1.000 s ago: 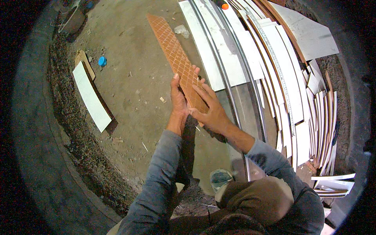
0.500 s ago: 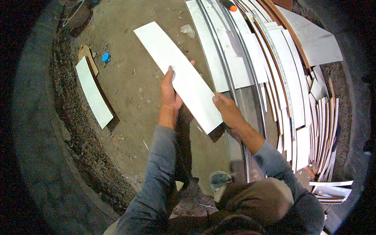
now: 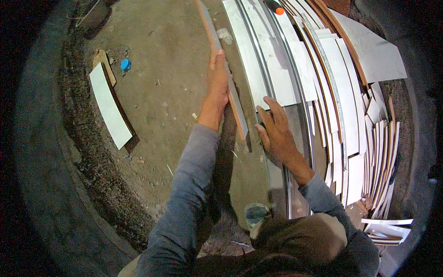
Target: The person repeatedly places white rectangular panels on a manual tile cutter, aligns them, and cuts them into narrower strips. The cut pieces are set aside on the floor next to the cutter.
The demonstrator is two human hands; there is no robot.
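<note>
Blue cap [image 3: 125, 64] on dusty floor [image 3: 152, 101], just right of tan scrap [image 3: 99, 58]; upper left, dim container [image 3: 95, 17], perhaps bucket.

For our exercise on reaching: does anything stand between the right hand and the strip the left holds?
Nothing visible does; only a gap separates the open right hand from the strip in the left hand.

Upper limbs of the wearer: the left sleeve [image 3: 188, 182] and the right sleeve [image 3: 326, 199] are long, plain and grey-blue, of soft-looking, lightly creased cloth, each ending short of the hand, so that the left hand [image 3: 218, 83] and the right hand [image 3: 279, 138] are bare. Lower body: a brown garment [image 3: 297, 240], rounded in outline and marked by shallow folds, bears a pale beige area [image 3: 338, 231] on its right side and grades into near-black shadow below.
</note>
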